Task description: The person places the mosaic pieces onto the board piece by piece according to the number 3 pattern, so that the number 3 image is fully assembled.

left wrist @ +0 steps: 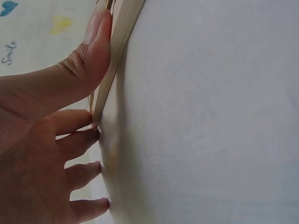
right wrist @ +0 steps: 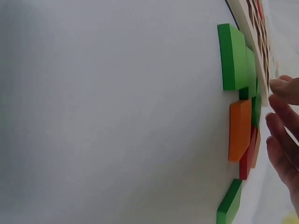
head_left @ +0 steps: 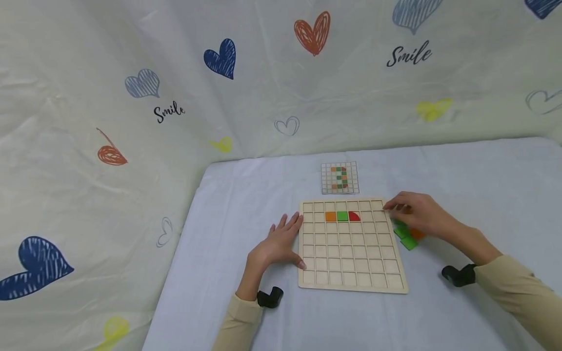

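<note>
A wooden grid board (head_left: 347,252) lies on the white-covered table. In its upper part an orange square tile (head_left: 331,216), a green square tile (head_left: 342,216) and a red quarter-round tile (head_left: 353,216) sit side by side. My left hand (head_left: 276,246) rests with spread fingers against the board's left edge, its thumb on the rim. My right hand (head_left: 419,212) hovers by the upper right corner, over loose tiles. In the right wrist view its thumb and fingers lie apart, and no tile shows between them. Green tiles (right wrist: 233,58) and an orange tile (right wrist: 240,130) lie below that hand.
Behind the board lies a small pattern card (head_left: 340,178) printed with a grid and coloured cells. More loose tiles, including a red tile (right wrist: 245,163), are heaped near the board's right edge. A cloth with hearts (head_left: 312,33) hangs behind and to the left of the table.
</note>
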Demonstrator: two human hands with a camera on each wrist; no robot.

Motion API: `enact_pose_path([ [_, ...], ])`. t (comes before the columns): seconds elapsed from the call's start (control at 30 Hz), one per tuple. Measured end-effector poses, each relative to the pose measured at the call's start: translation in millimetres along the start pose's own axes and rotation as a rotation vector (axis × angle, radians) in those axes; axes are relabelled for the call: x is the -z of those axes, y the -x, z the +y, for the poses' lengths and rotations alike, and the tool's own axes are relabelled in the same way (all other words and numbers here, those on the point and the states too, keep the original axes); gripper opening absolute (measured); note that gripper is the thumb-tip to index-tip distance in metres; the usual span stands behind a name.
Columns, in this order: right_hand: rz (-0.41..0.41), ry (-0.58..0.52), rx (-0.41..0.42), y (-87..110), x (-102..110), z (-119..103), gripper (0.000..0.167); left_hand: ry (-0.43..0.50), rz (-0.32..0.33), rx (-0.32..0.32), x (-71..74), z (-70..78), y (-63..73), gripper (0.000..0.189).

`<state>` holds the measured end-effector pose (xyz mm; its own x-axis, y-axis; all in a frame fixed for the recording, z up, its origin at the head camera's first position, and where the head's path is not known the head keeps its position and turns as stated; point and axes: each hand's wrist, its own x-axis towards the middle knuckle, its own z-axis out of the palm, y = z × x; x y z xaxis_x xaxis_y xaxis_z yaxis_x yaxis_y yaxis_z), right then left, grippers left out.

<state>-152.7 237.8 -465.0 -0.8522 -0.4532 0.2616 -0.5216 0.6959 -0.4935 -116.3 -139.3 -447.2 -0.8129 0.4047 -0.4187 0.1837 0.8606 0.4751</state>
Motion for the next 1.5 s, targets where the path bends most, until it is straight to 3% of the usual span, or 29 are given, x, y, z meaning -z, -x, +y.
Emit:
enact_pose_path([
  [0.33,-0.091,0.021,-0.107,7.2,6,7,0.021,-0.006,0.003,0.004,1.0,1.4,0.6,0.128],
  [0.53,-0.128,0.032,-0.126,10.7,7,13,0.020,-0.002,-0.001,0.000,0.5,2.1,-0.3,0.128],
  [0.7,-0.108,0.032,-0.105,10.8,7,13,0.020,0.004,-0.002,0.005,0.9,3.0,0.2,0.128],
  [0.93,-0.126,-0.016,-0.147,11.4,10,9,0.023,0.008,-0.003,0.006,1.3,4.0,-0.5,0.128],
  [1.27,-0.070,-0.034,-0.160,15.3,14,6,0.019,0.001,-0.005,0.004,1.2,3.2,-0.7,0.128],
  [1.5,-0.055,-0.109,-0.171,18.9,13,2,0.027,-0.004,-0.004,0.005,1.9,3.0,0.9,0.127],
])
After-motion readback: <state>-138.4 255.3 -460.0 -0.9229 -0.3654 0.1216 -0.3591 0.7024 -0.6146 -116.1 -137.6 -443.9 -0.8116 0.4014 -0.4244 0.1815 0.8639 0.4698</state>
